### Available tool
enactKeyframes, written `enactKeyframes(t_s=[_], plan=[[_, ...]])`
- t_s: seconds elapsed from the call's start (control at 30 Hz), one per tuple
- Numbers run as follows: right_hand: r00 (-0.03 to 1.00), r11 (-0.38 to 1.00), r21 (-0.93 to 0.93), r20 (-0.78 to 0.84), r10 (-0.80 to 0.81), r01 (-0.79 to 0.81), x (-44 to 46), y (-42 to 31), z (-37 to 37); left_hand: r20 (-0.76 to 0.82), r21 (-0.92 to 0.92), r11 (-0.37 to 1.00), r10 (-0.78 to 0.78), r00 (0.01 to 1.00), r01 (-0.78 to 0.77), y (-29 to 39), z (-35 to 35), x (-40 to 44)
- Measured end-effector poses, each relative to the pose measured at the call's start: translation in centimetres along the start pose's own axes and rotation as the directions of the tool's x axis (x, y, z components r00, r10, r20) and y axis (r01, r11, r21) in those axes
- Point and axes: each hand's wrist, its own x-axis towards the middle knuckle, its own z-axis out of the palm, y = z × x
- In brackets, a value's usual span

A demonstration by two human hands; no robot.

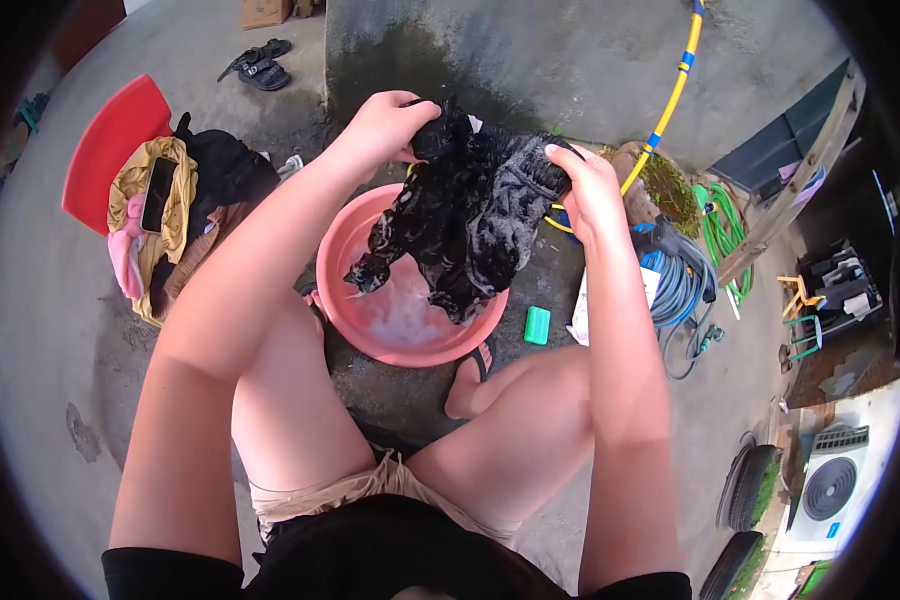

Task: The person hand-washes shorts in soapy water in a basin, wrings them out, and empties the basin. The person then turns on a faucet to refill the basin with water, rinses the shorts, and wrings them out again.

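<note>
Two closed grips, left hand [390,125] and right hand [592,187], hold the far edge of a sudsy black garment [470,205] above the pink basin [400,352], apparently mid-wash, where the next move calls for a secure pinch on likely slippery cloth.

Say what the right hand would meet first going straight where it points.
Past the soapy black garment it holds, the right hand would probably meet the grey wall, though depth is unclear.
</note>
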Motion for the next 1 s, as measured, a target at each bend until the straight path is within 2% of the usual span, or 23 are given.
enactKeyframes(t_s=[0.07, 0.13, 0.2, 0.27, 0.33, 0.4, 0.47, 0.53, 0.57, 0.6, 0.63, 0.73, 0.77, 0.83, 0.87, 0.93, 1.0], plan=[[1.000, 0.990, 0.142, -0.011, -0.005, 0.006, -0.3, 1.1, 1.2, 0.017, -0.103, 0.994, -0.025, 1.000, 0.027, -0.7, 1.0, -0.7], [0.999, 0.978, 0.209, -0.030, -0.015, 0.021, -0.8, 2.5, 2.1, -0.002, -0.158, 0.987, 0.022, 1.000, -0.022, -2.2, 2.1, -1.2], [1.000, 0.986, 0.165, -0.003, 0.000, 0.001, -0.7, 3.9, 2.5, -0.002, -0.118, 0.993, 0.033, 0.999, -0.033, -3.5, 2.7, -1.2], [0.995, 0.997, 0.067, 0.095, 0.038, -0.045, -0.4, 5.4, 2.8, 0.038, -0.139, 0.989, 0.049, 0.998, -0.043, -4.6, 3.3, -0.8], [0.996, 0.999, 0.004, 0.075, 0.046, -0.047, -1.1, 5.9, 4.6, 0.044, -0.120, 0.992, 0.049, 0.998, -0.044, -5.3, 3.9, -0.3], [0.983, 1.000, 0.001, 0.184, 0.015, -0.015, -1.6, 5.5, 5.7, 0.063, -0.112, 0.993, 0.043, 0.997, -0.036, -5.5, 3.9, 0.1], [0.986, 0.992, -0.127, 0.164, 0.020, 0.001, -1.9, 5.5, 6.5, 0.097, -0.117, 0.993, 0.024, 0.995, -0.013, -5.4, 3.8, -0.1], [0.989, 0.954, -0.285, 0.137, -0.054, 0.092, -1.6, 7.3, 6.5, 0.186, -0.115, 0.992, -0.035, 0.982, 0.057, -5.3, 3.7, -0.2], [0.979, 0.910, -0.370, 0.144, -0.144, 0.188, -0.8, 8.7, 6.4, 0.246, -0.107, 0.991, -0.054, 0.968, 0.082, -5.3, 3.6, -0.2], [0.989, 0.919, -0.368, 0.096, -0.112, 0.139, -0.6, 9.1, 6.7, 0.308, -0.091, 0.990, -0.074, 0.949, 0.107, -5.2, 3.5, -0.2], [0.996, 0.929, -0.359, 0.046, -0.078, 0.090, -0.6, 9.4, 7.1, 0.274, -0.025, 0.995, -0.088, 0.958, 0.099, -5.1, 3.6, -0.6], [0.999, 0.967, -0.256, -0.030, -0.014, 0.006, -1.3, 9.0, 8.3, 0.344, 0.100, 0.993, -0.098, 0.934, 0.067, -5.1, 3.2, -0.4], [0.999, 0.978, -0.207, -0.034, 0.032, -0.039, -1.5, 8.7, 8.2, 0.392, 0.208, 0.972, -0.183, 0.902, 0.107, -4.4, 2.4, -0.3], [0.990, 0.984, -0.125, -0.091, 0.112, -0.123, -1.4, 8.7, 8.2, 0.326, 0.198, 0.977, -0.146, 0.934, 0.084, -3.5, 1.1, -0.6], [0.991, 0.993, -0.055, -0.088, 0.102, -0.107, -1.3, 8.6, 8.0, 0.293, 0.189, 0.979, -0.124, 0.948, 0.070, -3.1, 0.5, -0.8], [0.995, 0.981, 0.178, -0.052, 0.090, -0.080, -1.4, 7.5, 7.7, 0.201, 0.150, 0.964, -0.245, 0.948, 0.217, -3.6, -0.5, -0.5], [0.998, 0.954, 0.298, -0.050, 0.033, -0.016, -1.3, 6.8, 7.4, 0.077, 0.127, 0.943, -0.319, 0.945, 0.308, -5.7, -1.2, 0.2]])
